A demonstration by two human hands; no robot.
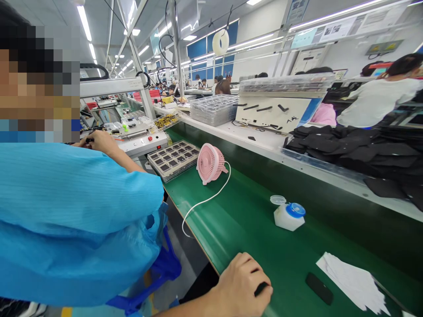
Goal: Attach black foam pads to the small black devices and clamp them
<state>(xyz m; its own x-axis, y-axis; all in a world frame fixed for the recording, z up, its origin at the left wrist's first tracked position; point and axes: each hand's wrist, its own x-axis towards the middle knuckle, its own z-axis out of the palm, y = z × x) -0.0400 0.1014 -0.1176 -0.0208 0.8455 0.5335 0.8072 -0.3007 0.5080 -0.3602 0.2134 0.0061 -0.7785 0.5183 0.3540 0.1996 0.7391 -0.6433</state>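
My left hand (246,284) rests at the near edge of the green table, its fingers curled in. A dark patch shows between thumb and fingers; whether it is a held piece or shadow I cannot make out. To its right lies a flat black piece with rounded ends (319,288), beside a fanned stack of white paper sheets (353,281). Farther back stands a white plastic bottle (288,219) with a blue top, and a small clear cap (278,200) is next to it. My right hand is outside the view.
A co-worker in a blue smock (79,211) sits close on the left. On the green table (211,220) stand a pink fan (211,164) with a white cable and a tray of dark square parts (173,159). The shelf (264,143) behind carries clear trays (213,109) and piled black pieces (357,152).
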